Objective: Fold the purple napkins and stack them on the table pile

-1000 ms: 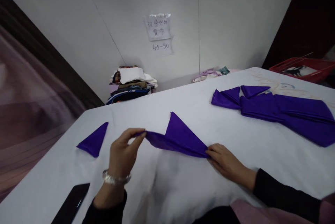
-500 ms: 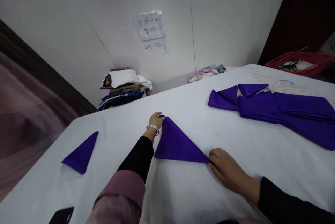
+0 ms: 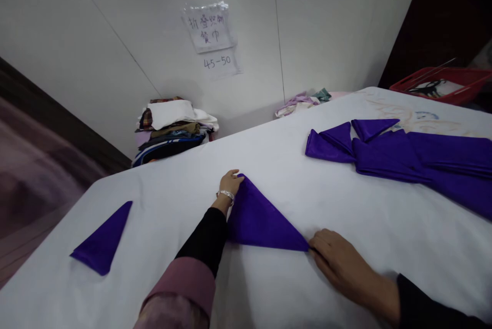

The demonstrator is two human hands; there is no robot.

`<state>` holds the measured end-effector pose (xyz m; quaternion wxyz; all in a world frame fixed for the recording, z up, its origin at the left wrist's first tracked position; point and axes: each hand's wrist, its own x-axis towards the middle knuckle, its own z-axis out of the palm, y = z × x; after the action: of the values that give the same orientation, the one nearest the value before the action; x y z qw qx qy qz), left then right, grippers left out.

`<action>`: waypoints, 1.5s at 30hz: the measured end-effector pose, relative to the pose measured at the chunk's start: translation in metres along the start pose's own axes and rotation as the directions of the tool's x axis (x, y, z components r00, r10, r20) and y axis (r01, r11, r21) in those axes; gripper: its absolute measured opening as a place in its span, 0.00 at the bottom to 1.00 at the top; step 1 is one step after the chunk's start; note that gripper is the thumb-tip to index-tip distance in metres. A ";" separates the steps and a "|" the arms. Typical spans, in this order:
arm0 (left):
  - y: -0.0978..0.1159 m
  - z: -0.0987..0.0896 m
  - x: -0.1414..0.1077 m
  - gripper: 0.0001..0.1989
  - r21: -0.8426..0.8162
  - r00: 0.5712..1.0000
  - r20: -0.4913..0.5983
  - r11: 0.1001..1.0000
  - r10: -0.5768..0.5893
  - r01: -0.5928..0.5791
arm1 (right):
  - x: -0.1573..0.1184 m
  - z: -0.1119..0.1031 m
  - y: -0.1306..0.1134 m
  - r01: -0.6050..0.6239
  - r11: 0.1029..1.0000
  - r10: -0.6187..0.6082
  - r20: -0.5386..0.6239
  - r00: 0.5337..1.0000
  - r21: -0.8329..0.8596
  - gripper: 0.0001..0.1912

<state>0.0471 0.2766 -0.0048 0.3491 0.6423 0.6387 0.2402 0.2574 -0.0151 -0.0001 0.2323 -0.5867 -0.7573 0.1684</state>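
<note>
Pinching two corners of a purple cloth (image 3: pixel 261 221): left hand (image 3: pixel 231 183) at the far corner, right hand (image 3: pixel 342 262) at the near-right one. Cloth lies between the hands as a flat triangle on the table (image 3: pixel 184 278). Far corner sits under the left thumb and fingertips; the pointed right corner ends at the right fingertips. Both grips closed on cloth, thumb against fingers as far as visible. Third corner, near-left, lies beside the left forearm, partly behind the black sleeve. Left wrist wears a pale, shiny bracelet (image 3: pixel 225 195); pink cuff (image 3: pixel 192 280) farther up that arm.

Surface: table under a white cover, lightly creased, with a faint tan and blue pattern at the far right. Separate purple triangle (image 3: pixel 103 242) to the left, well apart from the hands. Group of folded purple fabric (image 3: pixel 388 155) to the right, some pieces overlapping.

Room: pale panelled wall (image 3: pixel 246 11) behind. Against it, beyond the table edge, a stack of mixed clothes (image 3: pixel 172 129); farther right, a lilac and green cloth bundle (image 3: pixel 302 102). Red basket (image 3: pixel 457 94) at far right holds something black, too dim to name.

Writing: handwritten sign (image 3: pixel 211 39) on the wall, Chinese characters reading "折叠织物" over "餐巾", then "45-50" beneath.
</note>
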 end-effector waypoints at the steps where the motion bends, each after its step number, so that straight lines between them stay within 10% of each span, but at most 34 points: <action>1: 0.000 0.000 0.000 0.16 0.008 1.000 -0.006 1.000 0.011 -0.011 | 0.000 0.001 0.000 0.004 1.000 -0.004 0.005 1.000 -0.013 0.09; 28: 0.021 -0.023 0.019 0.05 0.519 0.951 0.202 0.797 0.236 -0.308 | 0.002 0.006 -0.002 -0.085 0.990 0.078 -0.059 0.995 -0.115 0.04; 39: -0.052 -0.089 -0.013 0.12 0.528 0.976 0.216 0.838 0.024 -0.137 | 0.036 0.006 0.022 0.023 0.915 -0.046 -0.047 0.998 -0.403 0.06; 45: -0.074 -0.107 -0.085 0.13 0.463 0.991 0.133 0.886 -0.033 -0.032 | 0.080 -0.013 0.045 -0.048 0.950 0.046 -0.013 0.999 -0.307 0.08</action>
<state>-0.0873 0.2037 0.0193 0.2286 0.7220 0.6521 0.0357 0.2846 0.0732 -0.0004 0.1365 -0.6340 -0.7594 0.0522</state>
